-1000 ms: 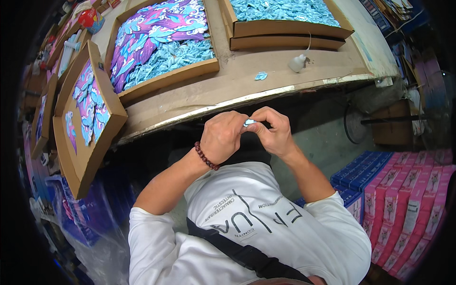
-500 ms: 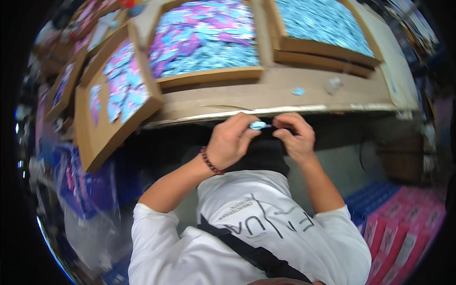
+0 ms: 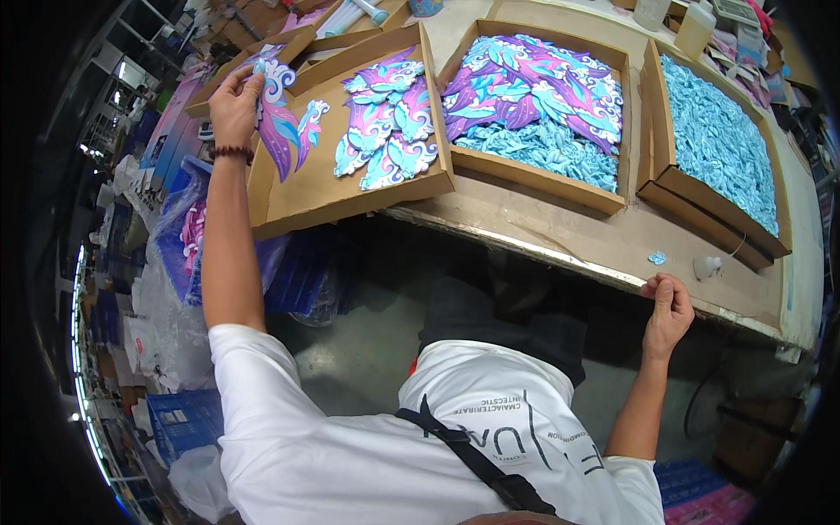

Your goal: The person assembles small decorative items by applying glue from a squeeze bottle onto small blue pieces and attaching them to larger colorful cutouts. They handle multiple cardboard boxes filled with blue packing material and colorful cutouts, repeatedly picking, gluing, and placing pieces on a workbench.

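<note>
My left hand (image 3: 234,109) reaches over the left end of an open cardboard tray (image 3: 341,206). Its thumb and fingers are pinched at the upper edge of a wing-shaped cut-out (image 3: 278,118) printed in purple, pink and light blue. Beside that one, a smaller similar cut-out (image 3: 310,127) lies in the tray, and a cluster of cut-outs (image 3: 385,122) covers its right half. My right hand (image 3: 669,311) is by the table's front edge with its fingers curled together. Whatever they hold, if anything, is hidden. Just beyond them lies a small light-blue piece (image 3: 656,258).
A middle box (image 3: 542,194) holds wing cut-outs above shiny light-blue pieces. More blue pieces fill the right box (image 3: 652,157). A small white bottle (image 3: 707,266) lies near the table edge (image 3: 604,269). Plastic bottles (image 3: 696,28) stand at the back right. Blue crates (image 3: 302,278) sit below, left.
My hands were together in front of me around a light-blue piece. They have parted: the left reached far left to the wing cut-out, the right moved right. The view has turned leftward.
</note>
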`<state>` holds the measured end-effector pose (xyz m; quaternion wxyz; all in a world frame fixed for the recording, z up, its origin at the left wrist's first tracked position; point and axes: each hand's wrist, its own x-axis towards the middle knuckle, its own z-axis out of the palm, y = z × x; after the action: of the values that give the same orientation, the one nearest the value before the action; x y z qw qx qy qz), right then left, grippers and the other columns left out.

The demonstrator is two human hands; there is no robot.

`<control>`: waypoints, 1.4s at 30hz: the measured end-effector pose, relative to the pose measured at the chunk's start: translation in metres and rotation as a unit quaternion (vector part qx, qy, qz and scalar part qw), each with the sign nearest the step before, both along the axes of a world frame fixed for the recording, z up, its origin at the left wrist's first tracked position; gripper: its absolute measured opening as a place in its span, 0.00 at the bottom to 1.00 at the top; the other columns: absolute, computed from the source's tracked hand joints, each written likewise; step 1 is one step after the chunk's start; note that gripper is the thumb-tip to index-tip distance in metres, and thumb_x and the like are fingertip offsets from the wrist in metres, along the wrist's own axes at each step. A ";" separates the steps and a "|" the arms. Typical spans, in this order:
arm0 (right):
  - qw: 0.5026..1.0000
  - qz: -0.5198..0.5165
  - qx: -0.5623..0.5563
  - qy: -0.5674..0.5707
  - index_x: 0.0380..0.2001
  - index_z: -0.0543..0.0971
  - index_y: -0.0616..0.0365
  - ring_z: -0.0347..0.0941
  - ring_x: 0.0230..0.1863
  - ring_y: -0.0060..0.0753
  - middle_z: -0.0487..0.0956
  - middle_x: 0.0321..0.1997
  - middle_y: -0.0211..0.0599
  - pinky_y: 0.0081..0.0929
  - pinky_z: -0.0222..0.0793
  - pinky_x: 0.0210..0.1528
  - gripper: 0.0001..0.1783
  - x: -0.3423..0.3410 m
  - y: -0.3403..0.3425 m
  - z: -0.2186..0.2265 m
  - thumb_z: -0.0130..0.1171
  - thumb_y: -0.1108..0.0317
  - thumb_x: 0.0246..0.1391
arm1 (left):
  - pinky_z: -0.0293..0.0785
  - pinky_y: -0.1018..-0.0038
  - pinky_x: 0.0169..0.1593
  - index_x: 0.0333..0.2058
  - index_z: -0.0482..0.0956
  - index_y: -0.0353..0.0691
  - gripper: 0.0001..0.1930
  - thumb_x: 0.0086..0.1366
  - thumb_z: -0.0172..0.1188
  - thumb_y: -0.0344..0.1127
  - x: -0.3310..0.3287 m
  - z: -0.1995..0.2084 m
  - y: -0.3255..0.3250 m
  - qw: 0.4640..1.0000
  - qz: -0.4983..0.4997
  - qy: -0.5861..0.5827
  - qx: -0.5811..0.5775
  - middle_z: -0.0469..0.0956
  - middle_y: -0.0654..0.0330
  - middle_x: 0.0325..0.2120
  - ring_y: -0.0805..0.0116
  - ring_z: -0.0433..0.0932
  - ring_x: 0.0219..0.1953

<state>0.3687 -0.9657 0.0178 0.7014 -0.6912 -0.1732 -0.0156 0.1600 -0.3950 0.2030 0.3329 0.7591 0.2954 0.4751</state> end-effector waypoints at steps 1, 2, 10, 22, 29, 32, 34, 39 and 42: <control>1.000 -0.008 0.003 0.008 0.36 0.78 0.66 0.73 0.30 0.22 0.77 0.30 0.33 0.19 0.71 0.36 0.13 0.002 -0.001 0.000 0.57 0.64 0.61 | 0.74 0.81 0.39 0.48 0.75 0.27 0.17 0.62 0.61 0.31 -0.002 -0.006 0.023 0.999 0.032 0.030 -0.013 0.80 0.58 0.36 0.76 0.77 0.35; 1.000 -0.010 0.000 0.005 0.36 0.78 0.66 0.73 0.30 0.22 0.77 0.30 0.32 0.19 0.71 0.36 0.13 0.004 -0.002 -0.001 0.56 0.64 0.61 | 0.75 0.77 0.43 0.48 0.75 0.26 0.19 0.61 0.62 0.33 -0.006 -0.014 0.041 0.988 0.082 0.125 0.027 0.81 0.53 0.39 0.70 0.79 0.37; 1.000 -0.019 -0.020 0.015 0.37 0.78 0.66 0.72 0.29 0.21 0.78 0.29 0.32 0.18 0.72 0.35 0.13 0.008 -0.005 -0.010 0.56 0.65 0.61 | 0.74 0.72 0.39 0.45 0.78 0.32 0.21 0.57 0.65 0.41 0.033 -0.062 0.015 0.898 -0.118 0.416 -0.079 0.81 0.57 0.30 0.67 0.78 0.32; 0.998 -0.023 0.014 0.064 0.35 0.79 0.65 0.71 0.27 0.17 0.77 0.27 0.30 0.15 0.69 0.31 0.10 0.013 -0.008 -0.014 0.57 0.68 0.60 | 0.72 0.66 0.40 0.48 0.72 0.36 0.24 0.49 0.60 0.33 0.018 -0.081 -0.042 0.814 -0.156 0.556 0.060 0.77 0.47 0.32 0.57 0.77 0.36; 0.977 -0.101 -0.165 -0.092 0.35 0.79 0.64 0.69 0.27 0.24 0.77 0.30 0.35 0.21 0.66 0.31 0.09 0.035 -0.013 0.012 0.61 0.69 0.55 | 0.71 0.63 0.41 0.37 0.75 0.34 0.09 0.63 0.51 0.32 -0.015 -0.042 -0.036 0.848 -0.084 0.459 0.250 0.76 0.45 0.33 0.47 0.76 0.37; 0.978 -0.095 -0.165 -0.090 0.35 0.79 0.64 0.70 0.28 0.25 0.77 0.31 0.36 0.20 0.67 0.32 0.09 0.034 -0.009 0.021 0.61 0.68 0.56 | 0.72 0.65 0.40 0.38 0.75 0.33 0.10 0.67 0.52 0.34 -0.025 -0.003 -0.057 0.828 0.012 0.439 0.348 0.77 0.46 0.34 0.50 0.77 0.37; 0.975 -0.092 -0.155 -0.129 0.35 0.79 0.64 0.72 0.29 0.26 0.78 0.32 0.37 0.21 0.68 0.33 0.10 0.028 -0.001 0.028 0.61 0.67 0.56 | 0.72 0.68 0.40 0.42 0.76 0.32 0.11 0.68 0.52 0.35 -0.025 0.026 -0.085 0.855 0.028 0.363 0.368 0.78 0.48 0.35 0.55 0.78 0.37; 0.944 -0.067 -0.108 -0.303 0.47 0.74 0.65 0.74 0.42 0.41 0.76 0.45 0.47 0.30 0.71 0.44 0.24 0.000 0.018 0.059 0.63 0.58 0.54 | 0.76 0.71 0.41 0.42 0.76 0.29 0.09 0.66 0.51 0.23 0.005 0.058 -0.205 0.877 -0.206 0.158 0.405 0.79 0.50 0.37 0.63 0.79 0.38; 0.911 -0.028 -0.135 -0.388 0.51 0.71 0.67 0.73 0.49 0.50 0.75 0.50 0.51 0.36 0.70 0.50 0.36 -0.023 0.015 0.080 0.65 0.48 0.48 | 0.71 0.66 0.30 0.36 0.78 0.34 0.10 0.53 0.59 0.25 0.056 0.020 -0.286 0.814 -0.370 0.176 0.412 0.76 0.52 0.28 0.56 0.77 0.29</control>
<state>0.3457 -0.9503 0.0974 0.4784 -0.7233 -0.4127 -0.2787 0.2158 -0.6815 0.2232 0.0823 0.9477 -0.1780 0.2516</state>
